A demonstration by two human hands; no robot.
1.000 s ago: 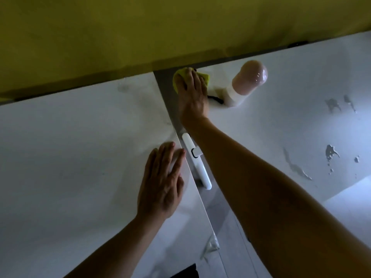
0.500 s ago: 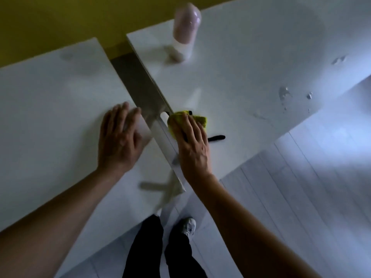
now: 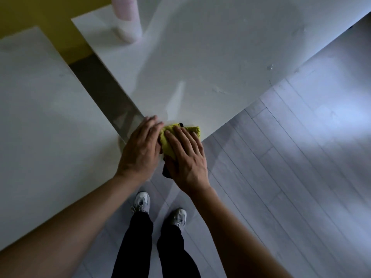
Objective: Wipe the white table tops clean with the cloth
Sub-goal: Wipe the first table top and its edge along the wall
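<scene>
Standing nearest the camera are two legs in dark trousers [image 3: 148, 243] and pale sneakers [image 3: 142, 201] on a grey plank floor [image 3: 291, 167], which catches a patch of cool light toward the right. Both forearms reach forward from the bottom edge. The right hand [image 3: 185, 157] lies flat with straight, slightly spread fingers pressing on the yellow-green cloth [image 3: 170, 135], which sits at the near corner of the right white table top [image 3: 220, 57]; a dark edge of the cloth shows under the palm. The left hand [image 3: 140, 147] rests just beside it, fingers straight and close together, touching the cloth's left edge and bridging the gap at the corner of the left white table top [image 3: 40, 117]. Between the two tops runs a narrow dark gap [image 3: 104, 91] that widens away from the person. The right top carries faint smears and a few small wet spots [image 3: 271, 67] near its right edge, along with a broad soft shadow. Farther back, a pale pink and white bottle [image 3: 126, 21] stands upright near that top's far left corner, blurred and cut off by the frame. Behind both tables a mustard-yellow wall [image 3: 50, 11] closes the room.
</scene>
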